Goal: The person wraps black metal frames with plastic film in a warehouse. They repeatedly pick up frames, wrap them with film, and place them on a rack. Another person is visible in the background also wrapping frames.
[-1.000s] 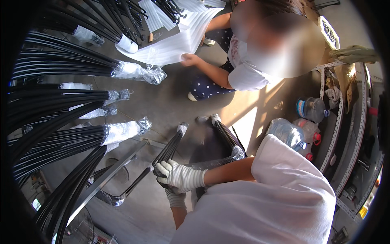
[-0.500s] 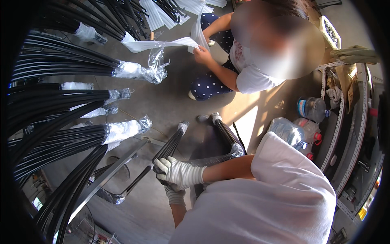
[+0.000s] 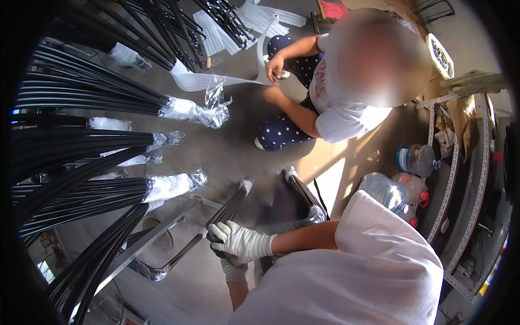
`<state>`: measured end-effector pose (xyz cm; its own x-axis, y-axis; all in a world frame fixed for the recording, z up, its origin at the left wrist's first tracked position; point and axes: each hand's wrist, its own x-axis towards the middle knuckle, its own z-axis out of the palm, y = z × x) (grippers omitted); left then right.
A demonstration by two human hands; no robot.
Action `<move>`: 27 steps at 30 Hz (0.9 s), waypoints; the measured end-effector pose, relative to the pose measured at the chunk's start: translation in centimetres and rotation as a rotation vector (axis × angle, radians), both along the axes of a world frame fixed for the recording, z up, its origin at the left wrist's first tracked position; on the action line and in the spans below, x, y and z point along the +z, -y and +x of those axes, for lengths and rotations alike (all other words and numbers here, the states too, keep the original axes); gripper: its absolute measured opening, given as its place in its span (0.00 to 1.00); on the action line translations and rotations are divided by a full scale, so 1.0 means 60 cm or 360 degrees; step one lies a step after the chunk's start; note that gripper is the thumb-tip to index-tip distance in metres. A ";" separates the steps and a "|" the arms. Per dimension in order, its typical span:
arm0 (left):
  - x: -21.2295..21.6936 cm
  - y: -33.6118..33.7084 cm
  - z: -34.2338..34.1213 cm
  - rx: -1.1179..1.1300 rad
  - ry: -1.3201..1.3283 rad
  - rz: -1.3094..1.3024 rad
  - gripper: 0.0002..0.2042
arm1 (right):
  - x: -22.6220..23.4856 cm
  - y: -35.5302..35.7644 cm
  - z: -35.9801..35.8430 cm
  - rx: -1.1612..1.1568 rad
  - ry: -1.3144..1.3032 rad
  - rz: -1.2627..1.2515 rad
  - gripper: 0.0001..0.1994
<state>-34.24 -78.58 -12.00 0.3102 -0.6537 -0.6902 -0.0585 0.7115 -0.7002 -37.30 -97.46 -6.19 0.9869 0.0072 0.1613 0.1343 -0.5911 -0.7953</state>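
Both my hands wear white striped gloves with dark palms, and they meet low in the middle of the view. My right hand (image 3: 244, 241) lies uppermost, its fingers wrapped round the near part of a bundle of black rods (image 3: 228, 207). The bundle runs up and away from my grip to a tip wrapped in clear film. Just below, my left hand (image 3: 234, 269) is mostly covered by the right one. Its fingers are hidden, so what it grips cannot be seen. A film-wrapped crossing piece (image 3: 287, 222) of a black frame lies beyond my right wrist.
Several black rod bundles (image 3: 173, 187) with film-wrapped ends jut in from the left. A metal bar (image 3: 146, 246) slants beside my hands. Across from me a crouching person (image 3: 346, 108) handles a white strip (image 3: 211, 81). Large plastic bottles (image 3: 385, 189) and a metal shelf (image 3: 444, 195) stand right.
The view has shifted slightly, and surroundings sit lower. The other person's far hand has come nearer their other hand along the strip. My hands keep their place at the bundle.
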 end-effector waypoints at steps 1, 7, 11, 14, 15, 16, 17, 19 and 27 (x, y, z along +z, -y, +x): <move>0.017 0.027 0.002 0.0065 0.0005 -0.0077 0.23 | 0.001 0.002 -0.001 -0.0004 0.0003 -0.0005 0.30; 0.032 0.048 0.001 0.0292 -0.0062 -0.0426 0.23 | 0.015 0.016 0.007 -0.0040 0.0063 0.0050 0.18; 0.006 0.034 -0.003 0.1214 -0.0864 -0.0927 0.24 | 0.026 0.023 0.011 -0.0060 0.0077 -0.0001 0.15; 0.039 0.071 0.003 0.1556 -0.1098 -0.0923 0.25 | 0.026 0.030 0.014 0.0013 -0.0088 -0.0004 0.17; 0.045 0.071 0.003 0.1656 -0.1158 -0.0892 0.25 | 0.028 0.030 0.014 0.0018 -0.0072 -0.0015 0.17; 0.045 0.068 0.002 0.1663 -0.1126 -0.0833 0.25 | 0.029 0.030 0.013 -0.0008 -0.0025 -0.0012 0.17; 0.041 0.065 0.001 0.1669 -0.1095 -0.0773 0.25 | 0.029 0.029 0.012 -0.0036 0.0022 -0.0009 0.16; 0.016 0.046 0.002 0.1535 -0.0947 -0.0729 0.25 | 0.025 0.025 0.014 -0.0060 0.0054 -0.0003 0.19; 0.011 0.045 0.003 0.1129 -0.0536 -0.0695 0.24 | 0.021 0.027 0.014 -0.0015 0.0001 -0.0046 0.25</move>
<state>-34.03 -81.31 -11.34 0.5670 -0.6108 -0.5527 -0.6342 0.1044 -0.7661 -36.44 -99.08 -4.92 0.9868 0.0023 0.1619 0.1291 -0.6150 -0.7779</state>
